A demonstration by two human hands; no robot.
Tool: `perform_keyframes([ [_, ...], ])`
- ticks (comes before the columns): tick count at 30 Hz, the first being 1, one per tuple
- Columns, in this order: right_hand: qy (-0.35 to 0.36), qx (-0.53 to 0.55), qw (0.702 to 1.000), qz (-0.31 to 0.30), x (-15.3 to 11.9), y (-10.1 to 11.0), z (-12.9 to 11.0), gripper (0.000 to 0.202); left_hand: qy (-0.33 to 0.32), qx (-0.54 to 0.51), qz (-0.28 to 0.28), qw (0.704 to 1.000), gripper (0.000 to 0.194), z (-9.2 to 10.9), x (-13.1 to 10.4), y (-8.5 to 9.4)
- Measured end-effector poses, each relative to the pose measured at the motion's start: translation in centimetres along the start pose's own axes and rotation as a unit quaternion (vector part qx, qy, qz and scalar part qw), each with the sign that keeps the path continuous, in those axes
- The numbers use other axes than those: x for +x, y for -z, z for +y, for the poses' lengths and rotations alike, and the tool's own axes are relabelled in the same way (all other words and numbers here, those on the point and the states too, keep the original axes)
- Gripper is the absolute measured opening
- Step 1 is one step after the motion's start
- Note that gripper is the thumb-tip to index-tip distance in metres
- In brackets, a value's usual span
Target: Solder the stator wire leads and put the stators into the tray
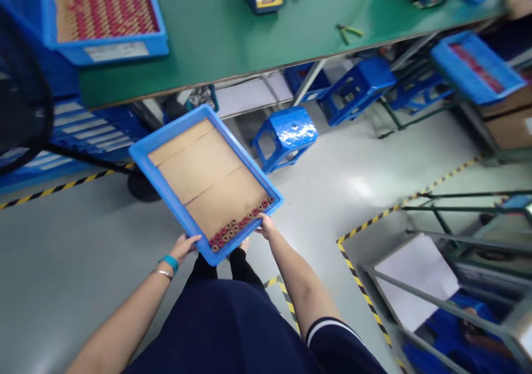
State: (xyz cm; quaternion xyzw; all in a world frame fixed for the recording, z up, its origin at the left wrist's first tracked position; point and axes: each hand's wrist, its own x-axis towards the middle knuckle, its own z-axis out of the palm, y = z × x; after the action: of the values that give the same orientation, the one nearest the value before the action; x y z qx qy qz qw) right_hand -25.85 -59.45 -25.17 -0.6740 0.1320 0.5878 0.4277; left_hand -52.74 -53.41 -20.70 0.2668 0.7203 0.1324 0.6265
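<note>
Both hands carry a blue plastic tray (166, 191) above the floor, tilted diagonally in view. My left hand (185, 247) is closed on its near left edge, thumb over the rim. My right hand (265, 225) grips the near right side, its fingers partly hidden by the wall. Brown cardboard (203, 163) lines the tray's bottom. Along the side nearest my right hand lie small ring-shaped parts (226, 232), red and copper coloured, like wound coils. They gather thickest in the near corner and thin to a single row.
A green workbench (208, 36) runs across the top, bearing a full blue tray (116, 51) and green-handled pliers (349, 31). Blue stools (291, 133) stand under its edge. A black fan (25, 91) is at left, metal racks (440, 219) at right. Striped tape (361, 285) marks the floor.
</note>
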Motion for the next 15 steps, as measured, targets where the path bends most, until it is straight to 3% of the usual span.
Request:
perform_keyframes([
  [4,0.000,0.031,0.997,0.073,-0.1,6.7,0.0,0.018,-0.002,0.016,0.021,1.000,0.008,2.5,0.1,-2.7],
  [7,0.014,0.065,0.990,0.126,-0.7,12.2,0.7,0.015,0.022,0.053,0.030,0.998,0.012,2.7,-0.5,-5.4],
  [10,0.055,0.106,0.981,0.152,-2.5,17.2,3.0,0.019,0.047,0.093,0.011,0.994,0.015,0.6,-2.6,-8.8],
  [15,0.097,0.126,0.973,0.168,-6.5,22.7,10.6,0.026,0.043,0.150,-0.040,0.987,0.021,-4.1,-6.1,-15.5],
])
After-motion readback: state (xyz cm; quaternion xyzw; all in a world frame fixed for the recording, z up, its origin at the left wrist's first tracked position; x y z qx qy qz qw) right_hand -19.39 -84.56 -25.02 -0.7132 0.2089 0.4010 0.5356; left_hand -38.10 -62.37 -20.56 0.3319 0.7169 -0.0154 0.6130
